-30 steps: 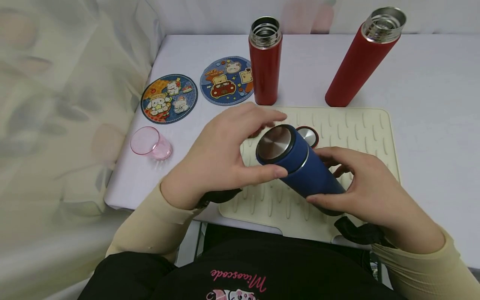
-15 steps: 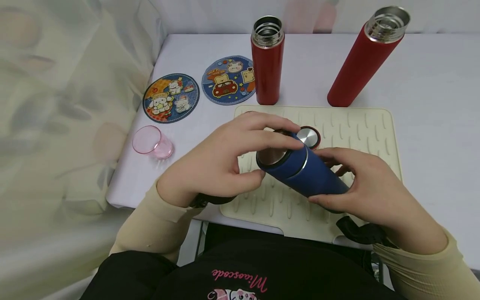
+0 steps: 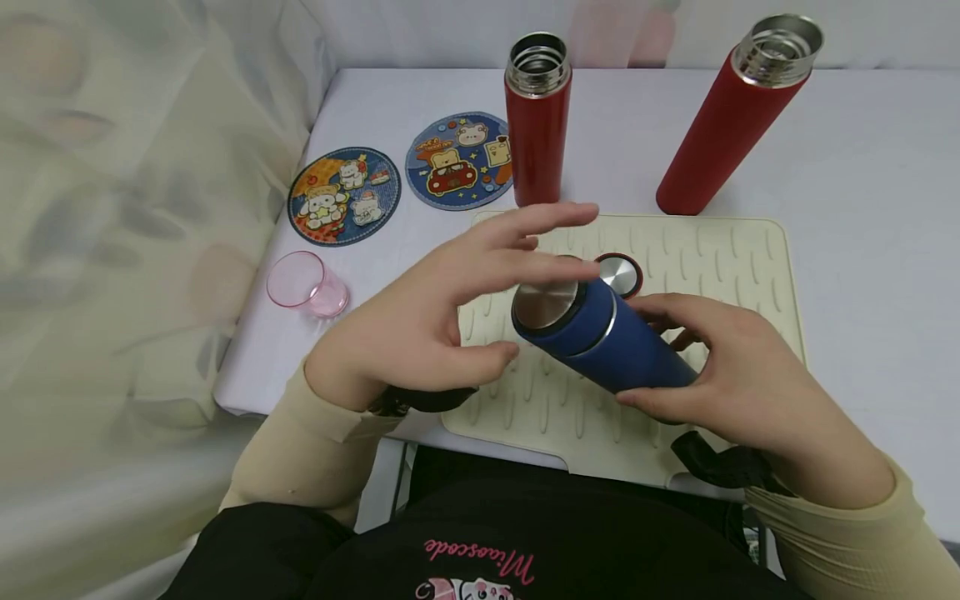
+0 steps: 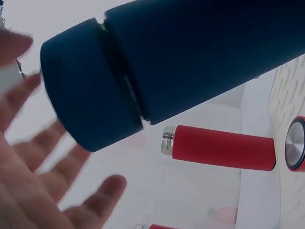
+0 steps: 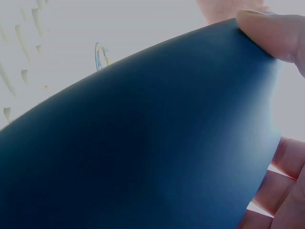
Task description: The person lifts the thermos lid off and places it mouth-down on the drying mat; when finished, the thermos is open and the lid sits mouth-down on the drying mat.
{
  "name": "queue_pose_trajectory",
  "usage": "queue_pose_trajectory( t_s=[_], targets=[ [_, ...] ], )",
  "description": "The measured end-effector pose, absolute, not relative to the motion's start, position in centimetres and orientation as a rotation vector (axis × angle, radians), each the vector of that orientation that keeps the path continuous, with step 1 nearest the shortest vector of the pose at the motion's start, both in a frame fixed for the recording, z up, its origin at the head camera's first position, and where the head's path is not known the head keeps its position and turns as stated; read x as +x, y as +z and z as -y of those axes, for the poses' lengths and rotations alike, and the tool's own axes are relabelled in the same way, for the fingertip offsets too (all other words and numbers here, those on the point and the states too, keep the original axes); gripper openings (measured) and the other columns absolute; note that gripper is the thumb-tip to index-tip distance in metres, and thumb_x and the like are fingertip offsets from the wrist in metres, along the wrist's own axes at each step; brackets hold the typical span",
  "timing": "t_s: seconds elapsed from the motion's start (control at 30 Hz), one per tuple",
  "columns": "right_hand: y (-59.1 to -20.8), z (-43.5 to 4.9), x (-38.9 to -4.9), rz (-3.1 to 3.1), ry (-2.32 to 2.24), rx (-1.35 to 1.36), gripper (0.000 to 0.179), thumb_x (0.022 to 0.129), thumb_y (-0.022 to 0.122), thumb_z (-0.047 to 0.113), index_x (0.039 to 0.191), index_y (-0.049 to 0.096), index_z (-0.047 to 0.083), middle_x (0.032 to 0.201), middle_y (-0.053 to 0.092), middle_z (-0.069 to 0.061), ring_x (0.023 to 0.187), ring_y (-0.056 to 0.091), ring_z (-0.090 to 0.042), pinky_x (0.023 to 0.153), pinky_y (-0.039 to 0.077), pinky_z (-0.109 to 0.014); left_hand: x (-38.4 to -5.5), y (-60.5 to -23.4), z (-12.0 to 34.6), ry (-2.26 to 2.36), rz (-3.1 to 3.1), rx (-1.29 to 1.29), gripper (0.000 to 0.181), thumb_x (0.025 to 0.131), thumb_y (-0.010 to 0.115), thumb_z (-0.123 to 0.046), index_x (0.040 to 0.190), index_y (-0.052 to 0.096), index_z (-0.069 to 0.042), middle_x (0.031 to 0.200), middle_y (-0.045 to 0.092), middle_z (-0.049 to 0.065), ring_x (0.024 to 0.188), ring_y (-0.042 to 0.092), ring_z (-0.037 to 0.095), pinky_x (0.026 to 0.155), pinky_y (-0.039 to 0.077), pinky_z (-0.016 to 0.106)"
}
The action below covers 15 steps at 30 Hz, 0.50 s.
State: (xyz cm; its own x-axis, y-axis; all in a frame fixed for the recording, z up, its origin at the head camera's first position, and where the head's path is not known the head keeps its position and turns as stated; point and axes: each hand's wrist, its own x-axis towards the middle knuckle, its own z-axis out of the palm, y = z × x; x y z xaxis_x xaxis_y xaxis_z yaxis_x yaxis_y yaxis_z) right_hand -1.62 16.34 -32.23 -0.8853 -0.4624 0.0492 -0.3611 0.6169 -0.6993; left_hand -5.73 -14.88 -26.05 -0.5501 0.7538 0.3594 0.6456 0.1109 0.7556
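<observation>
My right hand (image 3: 738, 367) grips the lower body of a blue thermos (image 3: 637, 354), thumb on the near side and fingers on the far side. The thermos is tilted to the left over a cream mat (image 3: 540, 400). Its blue cap (image 4: 88, 88) has a brushed-steel top (image 3: 543, 307) and sits on the body, with a thin gap showing between them. My left hand (image 3: 427, 312) spreads around the cap end, its fingers extended. In the left wrist view its thumb and fingers look loose around the cap; whether any fingertip touches it I cannot tell.
Two uncapped red thermoses (image 3: 537, 142) (image 3: 723, 137) stand behind the mat. A red-rimmed steel lid (image 3: 621, 275) lies on the mat beyond the blue thermos. Leftward are two round cartoon coasters (image 3: 345, 197) (image 3: 459, 162) and a pink glass (image 3: 318, 287). A curtain (image 3: 135, 250) hangs along the left.
My left hand closed in over the cap, then its fingers spread and it drew slightly left. My right hand keeps its grip, and the blue thermos stays nearly in place.
</observation>
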Motion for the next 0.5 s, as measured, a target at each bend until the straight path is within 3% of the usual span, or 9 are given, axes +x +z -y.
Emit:
queue_pose_trajectory(
  t_s=[0.1,0.23,0.33,0.43,0.5],
  targets=[
    [-32.21,-16.41,-1.64,-2.695,-1.120,-0.681,0.084,0.071,0.106,0.036,0.143,0.071,0.014,0.132,0.078,-0.010,0.108,0.073,-0.028,0.080,0.064,-0.037,-5.85,-26.04,14.91,1.405,-2.190,1.520,0.057,0.086,0.059,0.002,0.141,0.073,-0.002,0.171,0.046,0.020,0.163,0.037,0.024,0.125,0.042,0.045],
    [-32.25,-16.43,-1.60,-2.678,-1.125,-0.667,0.083,0.072,0.106,0.036,0.144,0.071,0.014,0.133,0.077,-0.010,0.109,0.072,-0.029,0.081,0.064,-0.036,-5.74,-26.22,14.74,1.353,-2.232,1.507,0.054,0.087,0.059,0.004,0.136,0.077,-0.008,0.162,0.056,0.017,0.148,0.050,0.020,0.107,0.054,0.038],
    [-32.30,-16.39,-1.57,-2.666,-1.128,-0.652,0.083,0.072,0.106,0.036,0.144,0.071,0.014,0.133,0.077,-0.010,0.110,0.072,-0.029,0.081,0.063,-0.036,-5.57,-26.24,14.58,1.319,-2.332,1.445,0.052,0.089,0.067,-0.007,0.140,0.075,-0.010,0.152,0.062,0.012,0.130,0.056,0.016,0.087,0.057,0.034],
    [-32.29,-16.31,-1.54,-2.656,-1.130,-0.640,0.083,0.072,0.106,0.036,0.145,0.071,0.015,0.133,0.077,-0.009,0.110,0.072,-0.028,0.080,0.063,-0.036,-5.41,-26.22,14.35,1.240,-2.511,1.327,0.054,0.091,0.080,-0.025,0.143,0.073,-0.011,0.137,0.067,0.007,0.114,0.059,0.014,0.075,0.055,0.034],
    [-32.30,-16.23,-1.52,-2.649,-1.130,-0.638,0.083,0.072,0.105,0.036,0.144,0.071,0.015,0.133,0.077,-0.008,0.110,0.071,-0.028,0.080,0.063,-0.036,-5.34,-26.26,14.18,1.158,-2.639,1.239,0.058,0.090,0.085,-0.038,0.140,0.074,-0.013,0.127,0.071,0.004,0.107,0.061,0.013,0.076,0.055,0.036]
  ],
)
